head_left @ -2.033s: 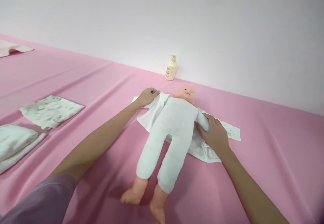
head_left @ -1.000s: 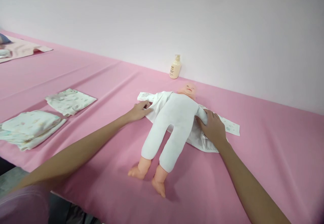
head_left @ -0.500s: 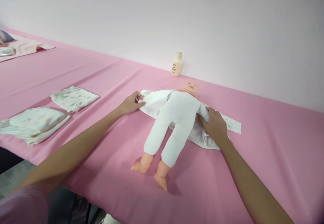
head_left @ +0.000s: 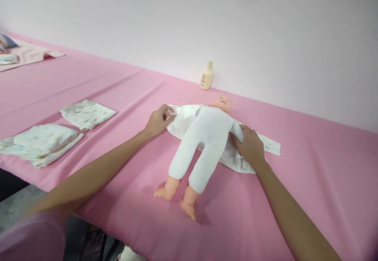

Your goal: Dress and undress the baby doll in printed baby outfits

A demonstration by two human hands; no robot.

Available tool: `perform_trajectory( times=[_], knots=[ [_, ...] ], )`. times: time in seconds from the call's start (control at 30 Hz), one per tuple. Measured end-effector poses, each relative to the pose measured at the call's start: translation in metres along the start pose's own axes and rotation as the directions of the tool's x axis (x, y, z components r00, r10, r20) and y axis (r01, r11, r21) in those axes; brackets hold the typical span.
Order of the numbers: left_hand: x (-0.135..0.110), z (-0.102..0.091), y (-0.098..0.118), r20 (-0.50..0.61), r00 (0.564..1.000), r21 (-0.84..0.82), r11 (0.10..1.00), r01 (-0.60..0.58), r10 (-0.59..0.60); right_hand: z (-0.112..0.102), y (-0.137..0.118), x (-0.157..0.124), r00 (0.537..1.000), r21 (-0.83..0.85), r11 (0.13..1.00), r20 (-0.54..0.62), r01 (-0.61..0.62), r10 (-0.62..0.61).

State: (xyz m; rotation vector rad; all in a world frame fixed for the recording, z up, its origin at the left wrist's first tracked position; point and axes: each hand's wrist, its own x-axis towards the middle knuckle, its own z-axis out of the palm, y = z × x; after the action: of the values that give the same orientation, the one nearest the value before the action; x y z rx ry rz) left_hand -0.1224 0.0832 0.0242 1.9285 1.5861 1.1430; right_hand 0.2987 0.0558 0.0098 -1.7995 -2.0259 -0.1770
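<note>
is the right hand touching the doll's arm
Touching: the head view shows the right hand around the doll's arm, its thumb and fingers against the white fabric.

Room flanks the doll's legs [head_left: 202, 168] (bottle [head_left: 207, 77] stands beyond the head [head_left: 221, 103]).

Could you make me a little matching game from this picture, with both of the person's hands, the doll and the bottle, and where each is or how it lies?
1. Left hand
2. Right hand
3. Doll
4. Pump bottle

A. Upright near the wall
B. Around an arm in pale fabric
C. At the edge of the white garment, on the side nearer the folded cloths
D. Lying face up, feet bare

Right pairs: 1-C, 2-B, 3-D, 4-A
</note>
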Motion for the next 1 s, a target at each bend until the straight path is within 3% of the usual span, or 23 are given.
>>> perform_trajectory(
  times=[0.23, 0.3, 0.4, 0.5, 0.57, 0.7, 1.0],
  knots=[
    [0.005, -0.002, -0.006, -0.075, 0.988, 0.426, 0.900, -0.092, 0.136, -0.001, -0.001, -0.001, 1.000, 0.007, 1.000, -0.005, 0.015, -0.015],
    [0.016, 0.004, 0.003, -0.045, 0.974, 0.407, 0.895, -0.183, 0.220, -0.001, -0.002, -0.001, 1.000, 0.011, 1.000, -0.002, 0.012, -0.012],
    [0.040, 0.019, 0.020, 0.103, 0.941, 0.269, 0.902, -0.338, 0.322, -0.002, -0.002, -0.001, 1.000, 0.015, 1.000, -0.001, -0.003, 0.003],
    [0.061, 0.042, 0.034, 0.237, 0.906, 0.167, 0.903, -0.395, 0.352, -0.002, -0.003, -0.001, 1.000, 0.019, 1.000, -0.003, -0.004, 0.004],
    [0.067, 0.058, 0.038, 0.278, 0.897, 0.162, 0.904, -0.396, 0.343, -0.002, -0.003, -0.001, 1.000, 0.020, 1.000, 0.000, -0.003, 0.003],
    [0.061, 0.077, 0.037, 0.252, 0.928, 0.259, 0.905, -0.339, 0.275, -0.003, -0.002, -0.001, 1.000, 0.020, 1.000, 0.002, -0.002, 0.002],
    [0.056, 0.076, 0.041, 0.270, 0.935, 0.282, 0.910, -0.304, 0.229, 0.000, 0.001, -0.001, 1.000, 0.016, 1.000, -0.006, -0.002, 0.002]
  ],
)
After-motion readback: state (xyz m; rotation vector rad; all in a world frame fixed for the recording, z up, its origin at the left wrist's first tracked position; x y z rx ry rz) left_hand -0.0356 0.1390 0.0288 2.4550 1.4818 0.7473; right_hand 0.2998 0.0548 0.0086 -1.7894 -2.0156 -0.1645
